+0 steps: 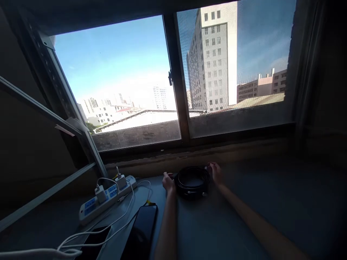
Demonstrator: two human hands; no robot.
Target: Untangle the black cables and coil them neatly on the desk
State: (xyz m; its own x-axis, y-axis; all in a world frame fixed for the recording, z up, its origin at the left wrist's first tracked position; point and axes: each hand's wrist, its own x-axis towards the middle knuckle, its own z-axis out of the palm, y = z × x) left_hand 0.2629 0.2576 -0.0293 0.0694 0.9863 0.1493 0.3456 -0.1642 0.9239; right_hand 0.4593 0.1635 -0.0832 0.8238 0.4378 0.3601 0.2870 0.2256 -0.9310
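Bracketing the black cable coil (190,190) on the bench (206,231), probably so the loops don't spring apart. Left hand (168,182) has fingers loosely curled at its rim, right hand (216,174) part-curled opposite; honestly too dark to tell if either's gripping.

Left hand (168,182) was bare, as was right hand (216,174). Left forearm (167,225) was uncovered from hand to near edge of view; right forearm (252,213) likewise, with longer stretch showing. Both looked slim and smooth-outlined, narrowing at far end, broadening at near end. Fingers (213,165) looked slender; finer details were too dim and small to tell.
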